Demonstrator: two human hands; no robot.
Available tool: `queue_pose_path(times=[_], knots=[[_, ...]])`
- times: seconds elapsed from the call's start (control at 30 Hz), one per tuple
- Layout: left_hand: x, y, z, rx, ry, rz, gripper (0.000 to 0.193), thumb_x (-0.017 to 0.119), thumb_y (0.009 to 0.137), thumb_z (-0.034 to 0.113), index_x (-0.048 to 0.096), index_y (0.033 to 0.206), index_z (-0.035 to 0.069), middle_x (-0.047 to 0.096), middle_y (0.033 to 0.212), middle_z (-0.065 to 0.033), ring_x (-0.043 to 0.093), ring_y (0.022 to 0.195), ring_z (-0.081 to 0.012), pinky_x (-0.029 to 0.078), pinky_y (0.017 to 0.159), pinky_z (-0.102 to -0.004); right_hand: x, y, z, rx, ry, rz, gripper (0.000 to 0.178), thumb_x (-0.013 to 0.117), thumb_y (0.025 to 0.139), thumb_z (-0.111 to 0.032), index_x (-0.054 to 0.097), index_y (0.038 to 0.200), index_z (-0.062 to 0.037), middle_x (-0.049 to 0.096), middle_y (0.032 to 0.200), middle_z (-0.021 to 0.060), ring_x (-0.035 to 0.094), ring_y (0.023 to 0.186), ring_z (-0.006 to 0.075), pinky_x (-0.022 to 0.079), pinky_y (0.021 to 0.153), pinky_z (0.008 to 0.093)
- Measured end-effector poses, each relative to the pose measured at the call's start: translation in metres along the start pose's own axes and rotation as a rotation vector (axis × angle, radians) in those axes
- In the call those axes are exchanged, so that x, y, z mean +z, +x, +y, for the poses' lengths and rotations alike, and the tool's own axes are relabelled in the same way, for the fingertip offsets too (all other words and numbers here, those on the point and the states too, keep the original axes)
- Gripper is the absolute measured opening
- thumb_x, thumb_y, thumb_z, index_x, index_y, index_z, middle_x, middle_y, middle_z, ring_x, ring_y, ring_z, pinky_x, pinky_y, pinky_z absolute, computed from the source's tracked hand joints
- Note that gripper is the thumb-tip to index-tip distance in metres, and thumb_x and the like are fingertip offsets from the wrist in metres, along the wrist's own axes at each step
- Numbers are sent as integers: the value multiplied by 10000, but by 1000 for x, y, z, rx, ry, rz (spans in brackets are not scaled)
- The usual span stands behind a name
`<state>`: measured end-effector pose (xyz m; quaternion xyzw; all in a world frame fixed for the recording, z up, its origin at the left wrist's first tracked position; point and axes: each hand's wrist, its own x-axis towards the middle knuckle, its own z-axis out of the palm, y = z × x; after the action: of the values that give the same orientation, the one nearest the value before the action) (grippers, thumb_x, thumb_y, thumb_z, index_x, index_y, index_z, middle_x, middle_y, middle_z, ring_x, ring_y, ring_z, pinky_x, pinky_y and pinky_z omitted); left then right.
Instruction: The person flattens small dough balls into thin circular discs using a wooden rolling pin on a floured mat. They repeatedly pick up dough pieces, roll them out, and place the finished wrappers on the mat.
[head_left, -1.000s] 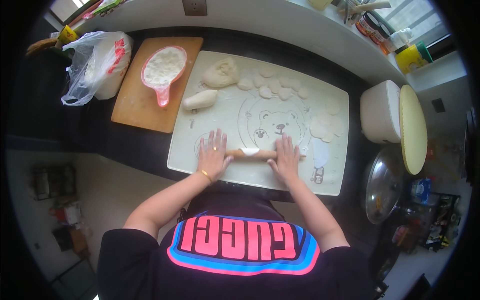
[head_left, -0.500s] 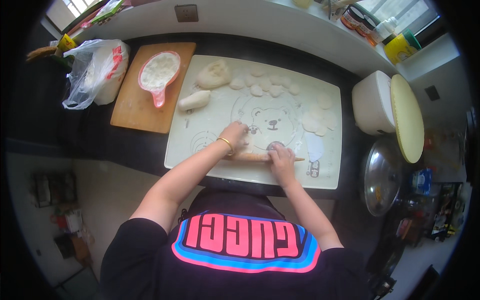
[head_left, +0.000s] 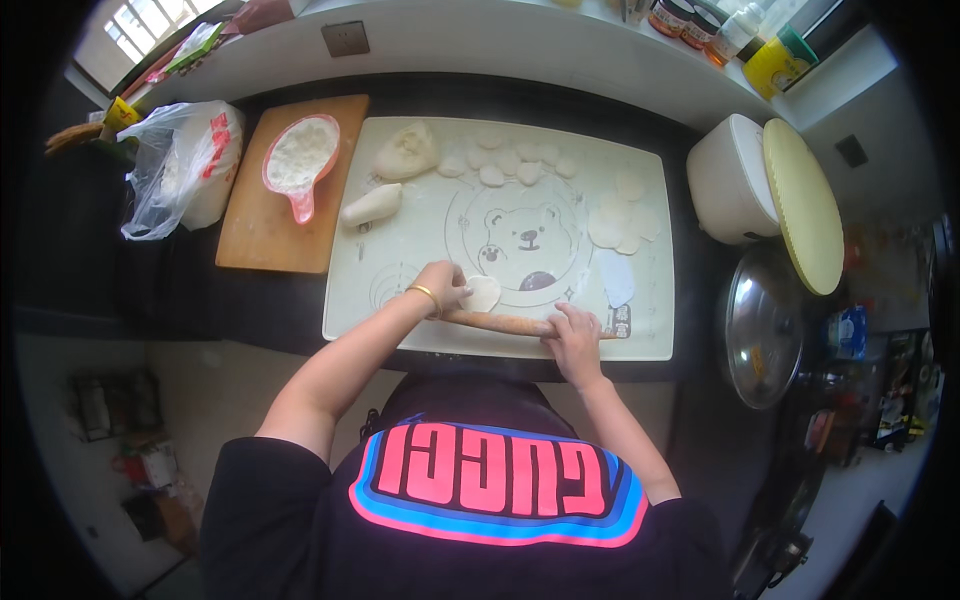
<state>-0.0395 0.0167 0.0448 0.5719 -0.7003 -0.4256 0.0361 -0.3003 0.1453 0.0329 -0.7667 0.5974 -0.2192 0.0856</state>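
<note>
My left hand (head_left: 443, 284) pinches the left edge of a small flat dough wrapper (head_left: 485, 294) lying on the pale pastry mat (head_left: 400, 345). Just below the wrapper, a tapered wooden rolling pin (head_left: 500, 322) lies nearly level across the mat. My right hand (head_left: 576, 340) is closed over its right part, leaving the thin tip showing beyond. Toward the far left of the mat are a large lump of dough (head_left: 407, 150) and a thick dough roll (head_left: 372, 205). Several small flattened dough pieces (head_left: 528, 172) lie along the far side, and rolled wrappers (head_left: 618, 228) overlap at the right.
A white scraper (head_left: 617, 278) lies on the mat's right side. Left of the mat, a pink scoop of flour (head_left: 302, 160) rests on a wooden board (head_left: 245, 235), beside a plastic bag (head_left: 190, 165). A white bin (head_left: 728, 185), yellow round lid (head_left: 805, 210) and glass lid (head_left: 762, 325) stand right.
The rolling pin has come back toward me, off the wrapper, which now shows more fully. Both hands have moved nearer me, and the whole view has shifted slightly.
</note>
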Motion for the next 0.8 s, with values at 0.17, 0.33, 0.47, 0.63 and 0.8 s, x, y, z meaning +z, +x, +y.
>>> queue_pose_path(times=[0.17,0.33,0.47,0.63,0.8], knots=[[20,-48,-13,135,363,439,493,565,848,270,476,1280,50,422,1347,-196,375,1266,-335,291,1032,-459,9,37,-5,-44,-26,-94,422,714,690,-172,524,1062,-113,468,1255,109,421,1211,263,276,987,509],[12,-8,-30,-3,543,465,668,500,888,335,209,1437,89,125,1502,-174,118,1380,-362,109,1096,-524,47,98,-1,32,-181,-92,545,611,792,-389,467,1220,-83,343,1403,156,305,1315,292,212,1038,552],[7,4,-36,-2,520,414,662,462,901,382,218,1434,74,133,1499,-188,103,1389,-350,107,1097,-518,46,106,5,38,-215,-187,614,590,802,-442,436,1268,-73,291,1440,160,269,1336,295,183,1053,550],[15,-36,-48,95,474,278,631,469,895,364,280,1394,28,199,1466,-222,176,1367,-346,160,1074,-525,33,60,-16,-42,-123,-170,526,666,760,-333,481,1193,-99,327,1410,148,296,1319,278,199,1047,518],[-3,9,-5,303,173,45,443,590,833,321,559,1153,16,533,1219,-206,501,1139,-327,393,953,-402,48,59,-11,-10,1,-41,423,712,692,-206,518,1058,-117,459,1221,100,411,1192,254,266,997,489]])
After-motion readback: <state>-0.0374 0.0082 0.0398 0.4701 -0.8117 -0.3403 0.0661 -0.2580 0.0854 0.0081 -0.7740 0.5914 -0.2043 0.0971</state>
